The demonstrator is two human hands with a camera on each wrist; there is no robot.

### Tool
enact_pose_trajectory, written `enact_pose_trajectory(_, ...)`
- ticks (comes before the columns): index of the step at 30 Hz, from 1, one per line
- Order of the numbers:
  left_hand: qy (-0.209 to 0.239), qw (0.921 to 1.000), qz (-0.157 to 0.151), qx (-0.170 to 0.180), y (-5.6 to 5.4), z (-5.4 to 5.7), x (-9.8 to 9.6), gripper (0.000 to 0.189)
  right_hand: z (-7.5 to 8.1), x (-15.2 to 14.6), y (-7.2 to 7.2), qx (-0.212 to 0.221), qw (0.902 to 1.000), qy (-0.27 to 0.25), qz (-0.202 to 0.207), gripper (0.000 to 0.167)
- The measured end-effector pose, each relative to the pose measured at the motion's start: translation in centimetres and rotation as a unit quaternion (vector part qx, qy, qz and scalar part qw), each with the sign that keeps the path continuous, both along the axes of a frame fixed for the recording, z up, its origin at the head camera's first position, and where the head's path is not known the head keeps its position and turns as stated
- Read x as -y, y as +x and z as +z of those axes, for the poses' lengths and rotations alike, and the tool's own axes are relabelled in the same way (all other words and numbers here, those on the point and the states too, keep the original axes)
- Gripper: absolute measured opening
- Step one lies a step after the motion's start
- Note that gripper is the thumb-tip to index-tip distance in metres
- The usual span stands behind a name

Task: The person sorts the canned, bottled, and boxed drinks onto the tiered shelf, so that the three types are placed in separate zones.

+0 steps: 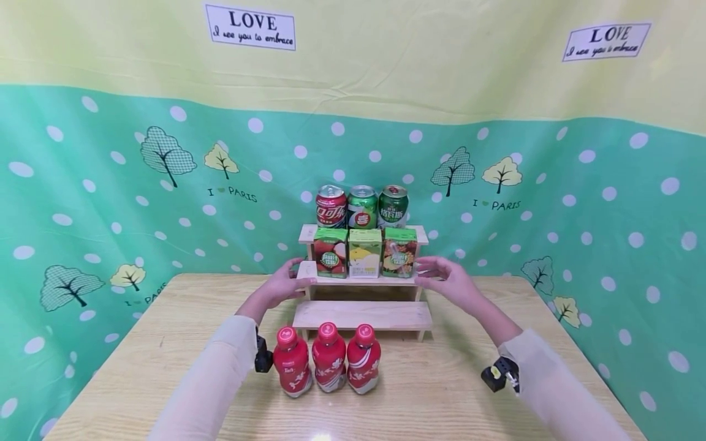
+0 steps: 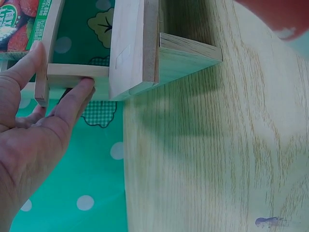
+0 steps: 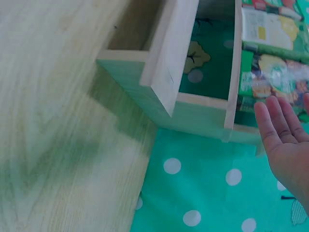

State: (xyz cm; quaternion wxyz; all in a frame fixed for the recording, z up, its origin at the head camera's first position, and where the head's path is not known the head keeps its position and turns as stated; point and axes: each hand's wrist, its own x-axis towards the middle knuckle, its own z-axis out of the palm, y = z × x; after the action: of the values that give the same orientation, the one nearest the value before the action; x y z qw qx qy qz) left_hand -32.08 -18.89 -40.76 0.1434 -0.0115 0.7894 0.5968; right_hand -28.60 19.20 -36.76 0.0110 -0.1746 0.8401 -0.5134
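Note:
A wooden three-step display shelf (image 1: 361, 315) stands on the table. My left hand (image 1: 284, 283) is at the left end of its middle step. In the left wrist view the thumb (image 2: 35, 58) lies at that board's edge, and extended fingers (image 2: 79, 94) reach the side support below it. At the right end, my right hand (image 1: 448, 283) has its fingers extended beside the nearest juice box (image 1: 399, 252). Between the hands, a lychee juice box (image 1: 330, 252) and a pear-picture juice box (image 1: 364, 252) stand upright on the middle step.
On the top step stand a red cola can (image 1: 331, 208), a green can (image 1: 362, 208) and a dark green can (image 1: 393, 208). Three red bottles (image 1: 329, 361) stand on the table (image 1: 441, 392) before the shelf. A polka-dot cloth (image 1: 220, 184) hangs behind and around.

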Motion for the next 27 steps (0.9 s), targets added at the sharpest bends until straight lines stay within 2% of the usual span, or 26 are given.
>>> enact_pose_trajectory(5, 0.011, 0.9997, -0.016, -0.013, 0.4, 0.2, 0.1, 0.084, -0.9, 0.9, 1.4, 0.007, 0.9995, 0.003, 0.031, 0.054)
enact_pose_trajectory(9, 0.005, 0.9993, -0.026, -0.025, 0.6, 0.4, 0.1, 0.089, -1.9, 2.0, 2.6, 0.028, 0.9979, 0.013, 0.056, 0.049)
enact_pose_trajectory(14, 0.014, 0.9998, -0.011, -0.010, 0.4, 0.3, 0.0, 0.081, -2.6, 3.1, 4.0, 0.050, 0.9941, 0.013, 0.095, 0.048)
enact_pose_trajectory(21, 0.001, 0.9999, -0.010, -0.007, 0.3, 0.0, 0.2, 0.082, -3.4, 4.4, 5.5, 0.060, 0.9812, 0.007, 0.183, 0.051)
enact_pose_trajectory(27, 0.004, 0.9999, -0.009, -0.008, 0.2, 0.0, 0.1, 0.082, -4.0, 5.7, 6.6, 0.084, 0.9704, 0.025, 0.225, 0.057)
